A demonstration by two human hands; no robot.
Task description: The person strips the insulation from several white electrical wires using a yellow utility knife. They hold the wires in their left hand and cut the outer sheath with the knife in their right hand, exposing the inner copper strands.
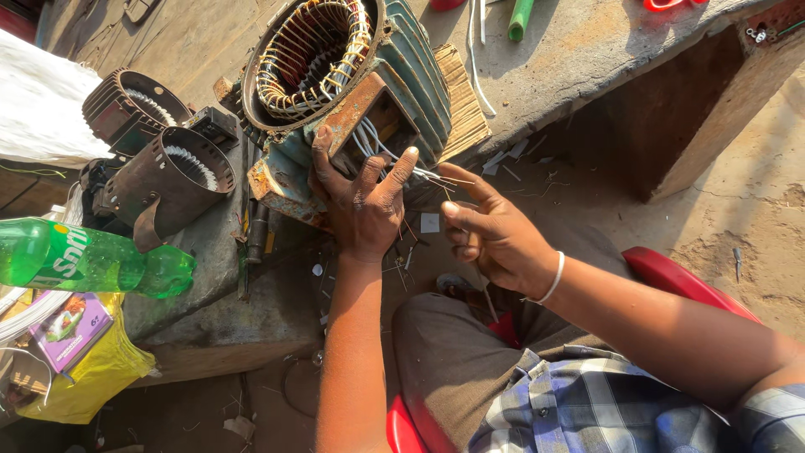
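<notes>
Plainly heavy: rusted motor stator (pixel 335 92) propped on desk (pixel 579 59), tilted toward lap. Left hand (pixel 360 205) clamped on rusty terminal box rim (pixel 356 105), thumb pinning white lead wires (pixel 381 151). Right hand (pixel 490 235) half-open, pinching nothing, just beside wire ends. Leads thin, springy; copper windings (pixel 314 54) probably fragile. Safest hold judged cast housing.

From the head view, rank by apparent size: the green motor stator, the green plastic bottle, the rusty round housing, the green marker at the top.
1. Green motor stator
2. Green plastic bottle and rusty round housing: too alike to rank; the bottle is cut off by the frame edge
3. Green marker
</notes>
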